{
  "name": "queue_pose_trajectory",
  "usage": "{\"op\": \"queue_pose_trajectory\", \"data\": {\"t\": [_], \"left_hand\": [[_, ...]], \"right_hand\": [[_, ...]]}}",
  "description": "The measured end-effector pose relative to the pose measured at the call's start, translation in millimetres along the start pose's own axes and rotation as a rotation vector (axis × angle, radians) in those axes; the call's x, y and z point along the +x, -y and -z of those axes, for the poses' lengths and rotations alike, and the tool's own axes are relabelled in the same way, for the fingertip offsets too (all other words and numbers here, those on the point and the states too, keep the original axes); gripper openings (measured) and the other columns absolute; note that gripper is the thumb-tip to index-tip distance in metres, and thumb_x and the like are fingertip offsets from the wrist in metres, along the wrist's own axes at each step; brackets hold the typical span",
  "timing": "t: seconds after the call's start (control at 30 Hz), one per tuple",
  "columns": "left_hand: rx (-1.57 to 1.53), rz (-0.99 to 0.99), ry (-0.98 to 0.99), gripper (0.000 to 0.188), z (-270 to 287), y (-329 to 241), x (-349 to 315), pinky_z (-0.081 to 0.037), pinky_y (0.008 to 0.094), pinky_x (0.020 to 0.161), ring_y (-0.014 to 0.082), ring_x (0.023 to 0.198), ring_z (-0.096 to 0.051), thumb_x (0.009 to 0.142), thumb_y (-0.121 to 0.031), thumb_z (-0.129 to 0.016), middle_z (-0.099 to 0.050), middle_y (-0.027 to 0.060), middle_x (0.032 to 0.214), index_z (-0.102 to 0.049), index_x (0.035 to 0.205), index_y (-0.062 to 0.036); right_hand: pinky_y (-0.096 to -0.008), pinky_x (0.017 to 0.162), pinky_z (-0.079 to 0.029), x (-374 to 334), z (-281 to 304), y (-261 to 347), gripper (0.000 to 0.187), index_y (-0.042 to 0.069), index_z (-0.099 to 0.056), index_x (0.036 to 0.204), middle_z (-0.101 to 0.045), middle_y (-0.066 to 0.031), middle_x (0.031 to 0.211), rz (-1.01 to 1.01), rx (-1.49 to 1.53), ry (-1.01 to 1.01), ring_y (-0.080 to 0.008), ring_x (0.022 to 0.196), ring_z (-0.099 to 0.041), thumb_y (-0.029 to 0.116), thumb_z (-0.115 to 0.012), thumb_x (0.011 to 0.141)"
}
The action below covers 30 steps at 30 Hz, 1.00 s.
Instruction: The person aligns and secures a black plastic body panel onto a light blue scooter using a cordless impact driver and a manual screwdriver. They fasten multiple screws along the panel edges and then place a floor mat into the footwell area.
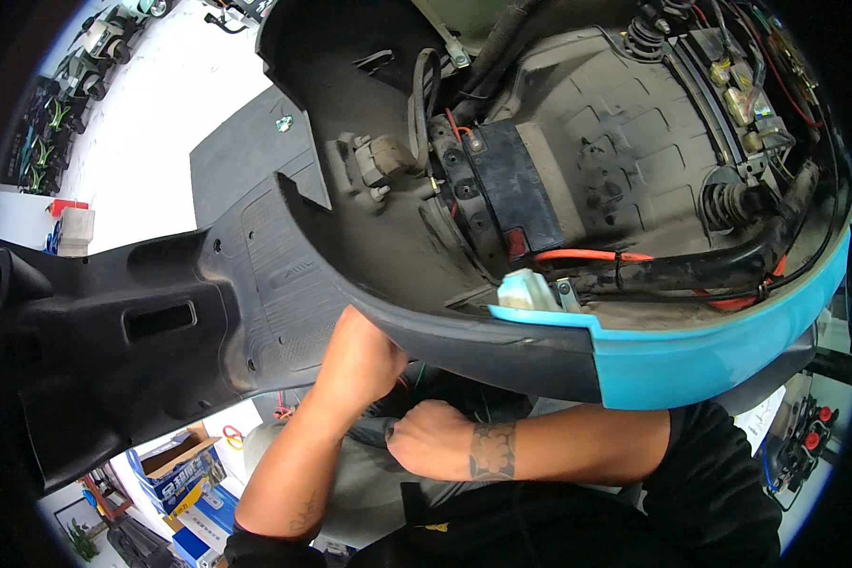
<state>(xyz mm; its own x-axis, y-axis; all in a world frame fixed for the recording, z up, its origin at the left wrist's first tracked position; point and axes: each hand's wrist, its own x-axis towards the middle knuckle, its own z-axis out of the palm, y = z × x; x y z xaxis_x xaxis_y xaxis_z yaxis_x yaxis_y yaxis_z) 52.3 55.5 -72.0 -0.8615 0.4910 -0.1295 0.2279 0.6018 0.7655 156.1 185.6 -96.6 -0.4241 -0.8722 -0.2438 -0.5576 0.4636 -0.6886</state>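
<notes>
A scooter body with its top uncovered lies across the view, its black footboard (293,265) stretching to the left. My left hand (362,355) is curled against the lower edge of the black side panel (483,355); its fingertips are hidden, and so is whatever they grip. Below it and slightly right, my right hand (431,438) is closed in a fist above my grey trousers, beside a dark piece I cannot make out. A turquoise side cover (719,355) curves around the right of the body. Inside the body sits a black battery (516,189).
An orange cable (596,255) and a thick black frame tube (672,270) run beside the battery. Two coil springs (724,201) stand within the body. A blue box (185,478) is on the floor at lower left. Several small vehicles (95,47) line the far left.
</notes>
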Motion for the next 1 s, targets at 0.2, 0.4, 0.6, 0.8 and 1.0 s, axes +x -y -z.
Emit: {"op": "queue_pose_trajectory", "data": {"t": [0.2, 0.4, 0.6, 0.8, 1.0], "left_hand": [[0.093, 0.103, -0.056, 0.031, -13, 1, -12, -0.055, 0.0514, 0.09, 0.0481, 0.107, -0.065, 0.085, 0.002, -0.075, -0.067, 0.0232, 0.114, -0.07, 0.115, -0.0002], [0.105, -0.009, -0.171, 0.029, -18, 7, -9, -0.054, 0.0475, 0.085, 0.0383, 0.096, -0.064, 0.086, -0.009, -0.084, -0.068, 0.0144, 0.104, -0.073, 0.112, -0.0025], [0.041, -0.015, -0.222, 0.021, -15, 13, -4, -0.049, 0.0423, 0.084, 0.0313, 0.086, -0.058, 0.084, -0.014, -0.088, -0.071, 0.0077, 0.088, -0.079, 0.1, -0.0057], [0.08, 0.074, -0.238, 0.021, -19, 11, -6, -0.045, 0.0394, 0.087, 0.0271, 0.086, -0.058, 0.084, -0.021, -0.089, -0.072, 0.0037, 0.081, -0.082, 0.1, -0.0104], [0.115, -0.002, -0.22, 0.018, -16, 13, -10, -0.043, 0.0398, 0.087, 0.0277, 0.091, -0.06, 0.088, -0.018, -0.084, -0.072, 0.0034, 0.089, -0.082, 0.105, -0.0113]], "right_hand": [[-0.0489, 0.066, -0.061, -1, -4, 1, 0.023, -0.001, -0.076, 0.091, -0.077, -0.0184, 0.083, 0.024, 0.012, 0.032, -0.0351, 0.077, -0.078, 0.013, -0.059, 0.097], [-0.0468, 0.062, -0.06, -2, -2, 0, 0.023, -0.003, -0.075, 0.099, -0.077, -0.017, 0.079, 0.029, 0.03, 0.09, -0.0344, 0.073, -0.078, 0.013, -0.058, 0.099], [-0.0456, 0.061, -0.06, -3, 3, 0, 0.022, -0.004, -0.073, 0.104, -0.076, -0.0166, 0.077, 0.018, 0.028, 0.122, -0.0328, 0.072, -0.077, 0.013, -0.059, 0.099], [-0.0444, 0.059, -0.058, -1, -3, -2, 0.022, -0.004, -0.071, 0.105, -0.075, -0.0158, 0.077, 0.017, -0.006, 0.173, -0.0329, 0.072, -0.077, 0.013, -0.057, 0.102], [-0.0455, 0.063, -0.06, 1, -2, -2, 0.021, 0.001, -0.076, 0.096, -0.077, -0.016, 0.082, 0.008, 0.046, 0.153, -0.0327, 0.076, -0.078, 0.014, -0.059, 0.098]]}}
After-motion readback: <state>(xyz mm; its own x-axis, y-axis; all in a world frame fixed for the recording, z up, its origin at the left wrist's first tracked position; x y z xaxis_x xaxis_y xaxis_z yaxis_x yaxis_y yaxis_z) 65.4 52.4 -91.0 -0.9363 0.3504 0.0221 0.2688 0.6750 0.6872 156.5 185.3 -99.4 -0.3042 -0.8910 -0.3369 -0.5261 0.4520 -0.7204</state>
